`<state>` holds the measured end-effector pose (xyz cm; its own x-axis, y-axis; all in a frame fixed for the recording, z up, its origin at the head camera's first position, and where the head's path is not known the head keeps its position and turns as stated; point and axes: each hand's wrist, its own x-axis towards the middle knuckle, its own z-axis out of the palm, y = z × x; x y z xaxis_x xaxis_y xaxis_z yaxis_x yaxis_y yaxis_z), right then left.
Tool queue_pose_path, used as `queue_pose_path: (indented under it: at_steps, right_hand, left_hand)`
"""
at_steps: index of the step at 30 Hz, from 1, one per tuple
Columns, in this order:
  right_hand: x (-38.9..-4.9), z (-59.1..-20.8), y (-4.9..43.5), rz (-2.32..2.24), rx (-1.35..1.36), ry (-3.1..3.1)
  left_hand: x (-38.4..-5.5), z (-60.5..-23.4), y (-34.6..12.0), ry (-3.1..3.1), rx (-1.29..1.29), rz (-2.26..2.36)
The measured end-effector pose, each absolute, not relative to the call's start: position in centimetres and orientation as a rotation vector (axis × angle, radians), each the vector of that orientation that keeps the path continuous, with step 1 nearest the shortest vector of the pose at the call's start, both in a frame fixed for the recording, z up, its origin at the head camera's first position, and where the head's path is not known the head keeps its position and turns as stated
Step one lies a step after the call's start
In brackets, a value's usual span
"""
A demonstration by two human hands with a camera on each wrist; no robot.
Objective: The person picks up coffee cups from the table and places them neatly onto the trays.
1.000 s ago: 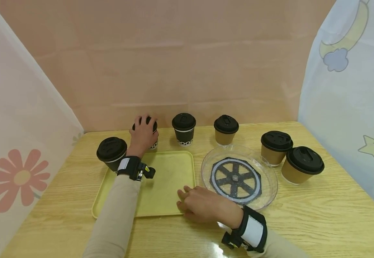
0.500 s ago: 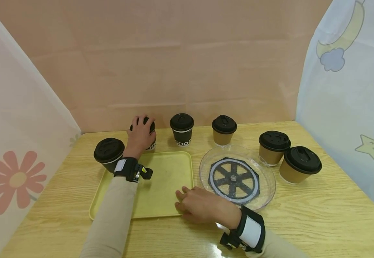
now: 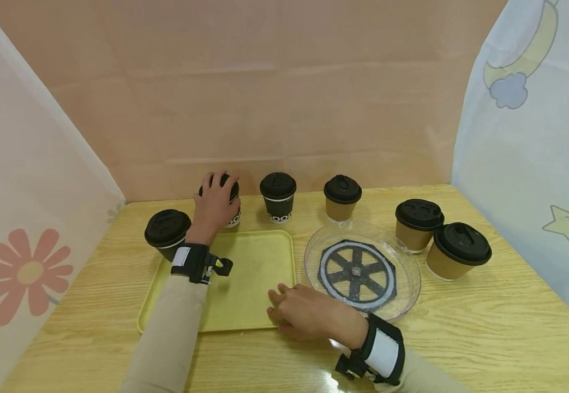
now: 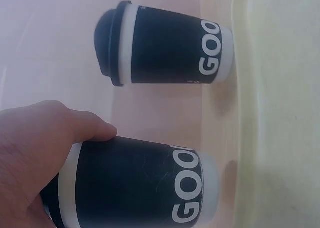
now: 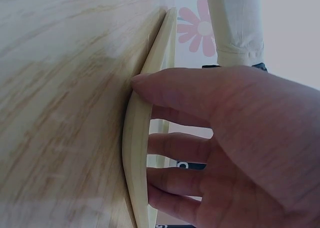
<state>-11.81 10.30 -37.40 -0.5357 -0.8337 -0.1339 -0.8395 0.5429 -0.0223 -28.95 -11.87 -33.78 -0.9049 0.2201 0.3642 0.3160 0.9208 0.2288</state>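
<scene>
As the left hand [image 3: 213, 208] grips it, the cup [image 4: 132, 185] looks black, white-lettered.

Left hand [image 3: 213, 207] ahead of right hand [image 3: 305, 313]

Held lid [image 4: 52, 200] mostly hidden, sleeves [image 3: 171, 330] cropped

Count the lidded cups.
6: leftmost black cup by the yellow tray; gripped black cup in the left hand; middle black cup right of that; brown cup behind the clear dish; farther brown cup right of the dish; nearest brown cup beside it.
</scene>
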Motion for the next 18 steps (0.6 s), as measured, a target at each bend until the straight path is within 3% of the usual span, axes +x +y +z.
queue_pose_path:
  at_steps: [18]
  right_hand:
    - [-11.8, -37.2, 10.2, 0.061, -1.448, 2.640]
  left_hand:
    - [-25.1, -32.2, -11.9, -2.705, -0.436, -0.361]
